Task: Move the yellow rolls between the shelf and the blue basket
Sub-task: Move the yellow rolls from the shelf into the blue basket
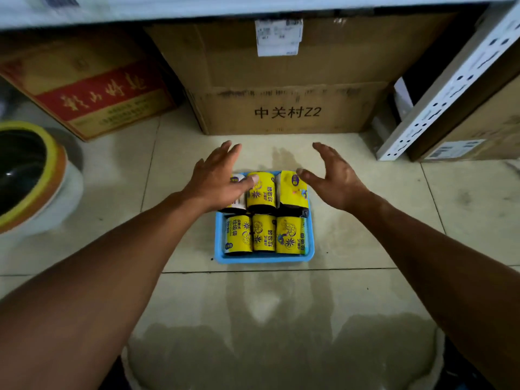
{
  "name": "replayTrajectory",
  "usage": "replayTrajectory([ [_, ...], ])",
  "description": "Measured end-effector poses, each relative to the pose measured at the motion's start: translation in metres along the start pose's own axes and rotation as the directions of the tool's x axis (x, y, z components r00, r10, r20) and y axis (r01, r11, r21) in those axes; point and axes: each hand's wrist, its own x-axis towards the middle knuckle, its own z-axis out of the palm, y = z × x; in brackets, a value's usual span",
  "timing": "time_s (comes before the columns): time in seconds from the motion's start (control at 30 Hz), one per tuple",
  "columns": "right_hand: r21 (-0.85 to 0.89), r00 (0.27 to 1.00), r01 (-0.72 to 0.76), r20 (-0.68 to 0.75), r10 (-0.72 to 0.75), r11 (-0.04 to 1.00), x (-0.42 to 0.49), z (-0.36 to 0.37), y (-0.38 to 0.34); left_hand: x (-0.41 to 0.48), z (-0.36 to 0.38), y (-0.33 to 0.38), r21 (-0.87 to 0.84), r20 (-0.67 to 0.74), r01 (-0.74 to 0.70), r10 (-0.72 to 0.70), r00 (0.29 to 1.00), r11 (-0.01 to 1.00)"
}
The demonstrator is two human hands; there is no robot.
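Spread both hands loose, gripping nothing: left hand (pixel 216 178) over the far-left of the yellow rolls (pixel 263 233), right hand (pixel 334 181) just beside the far-right one; found six in two rows in the blue basket (pixel 263 258); cardboard box (pixel 287 88) close behind, shelf upright (pixel 450 88) at right.

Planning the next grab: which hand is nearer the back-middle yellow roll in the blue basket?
Left. The left hand has its thumb over the back-middle yellow roll; the right hand hovers at the back-right roll, one roll over.
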Motion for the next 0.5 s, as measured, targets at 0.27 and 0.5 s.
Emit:
replayTrajectory([
  [0.27, -0.092, 0.975, 0.187, -0.106, -0.196, 0.978, -0.017, -0.066, -0.104, -0.041, -0.107, 0.054, 0.009, -0.135, -0.091, 0.091, 0.987, 0.996],
  [0.5, 0.017, 0.863, 0.378, -0.369, -0.346, 0.926, 0.02, -0.137, -0.222, -0.023, -0.195, 0.099, 0.031, -0.59, -0.25, 0.22, 0.777, 0.968],
])
